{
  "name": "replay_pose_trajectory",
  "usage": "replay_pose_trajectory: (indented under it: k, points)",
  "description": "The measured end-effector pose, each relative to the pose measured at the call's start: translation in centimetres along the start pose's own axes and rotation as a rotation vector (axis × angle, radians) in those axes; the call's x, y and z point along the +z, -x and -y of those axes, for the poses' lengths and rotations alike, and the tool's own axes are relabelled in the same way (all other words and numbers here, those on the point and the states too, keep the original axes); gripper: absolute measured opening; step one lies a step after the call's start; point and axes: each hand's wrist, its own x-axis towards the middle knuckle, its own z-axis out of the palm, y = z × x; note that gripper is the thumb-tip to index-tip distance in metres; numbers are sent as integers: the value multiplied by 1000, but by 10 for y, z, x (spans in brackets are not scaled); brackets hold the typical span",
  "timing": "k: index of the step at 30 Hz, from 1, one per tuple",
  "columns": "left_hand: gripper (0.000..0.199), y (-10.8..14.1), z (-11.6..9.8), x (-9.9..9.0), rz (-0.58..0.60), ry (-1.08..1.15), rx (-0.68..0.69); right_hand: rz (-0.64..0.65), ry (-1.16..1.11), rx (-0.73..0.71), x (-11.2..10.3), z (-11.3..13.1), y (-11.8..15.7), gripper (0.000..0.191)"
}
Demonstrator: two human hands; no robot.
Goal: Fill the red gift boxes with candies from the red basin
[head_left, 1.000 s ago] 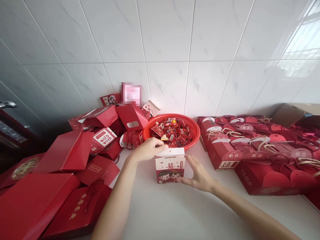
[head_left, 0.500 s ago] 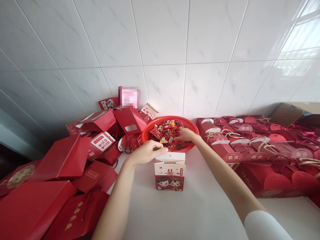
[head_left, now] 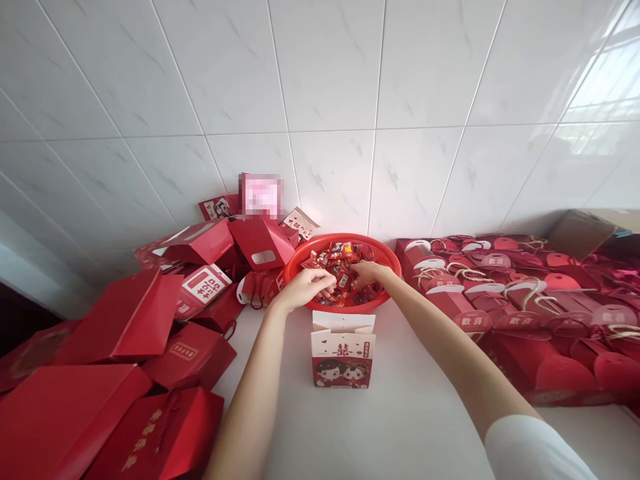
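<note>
A red plastic basket (head_left: 395, 257) full of wrapped candies (head_left: 342, 280) stands by the wall. Over its front left rim is my left hand (head_left: 306, 288), its fingers curled together above the candies; whatever they hold is hidden. My right hand (head_left: 370, 273) reaches into the basket from the right, fingertips down among the wrappers and out of sight. In front of the basket a small gift box (head_left: 342, 363) stands upright with its top flaps up. It is red and cream, with two cartoon figures, and neither hand touches it.
Red gift boxes (head_left: 120, 313) lie in a loose pile on the left. Closed red boxes with rope handles (head_left: 520, 320) stand in rows on the right, and a brown carton (head_left: 575, 233) is behind them. A tiled wall (head_left: 330, 180) backs the white table (head_left: 320, 440).
My left hand has moved from above the gift box's back flap forward to the basket. My right hand has sunk slightly deeper among the candies. The view has shifted a little.
</note>
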Motion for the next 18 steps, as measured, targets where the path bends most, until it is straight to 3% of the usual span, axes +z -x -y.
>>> replay_pose_trajectory:
  k: [2,4,9,14,18]
  points:
    - [33,-17,3,2,-6,-124,-64,-10,4,2,2,1,0,61]
    - [33,-35,3,6,68,-311,-161,-25,7,9,4,1,-1,60]
    - [55,-65,-1,23,276,-616,-237,-110,-35,-23,4,-4,0,42]
    - [55,-70,1,33,374,-785,-202,-291,-206,-87,-1,-12,5,36]
    - [47,-67,2,35,414,-818,-211,-419,-388,-119,0,-15,7,44]
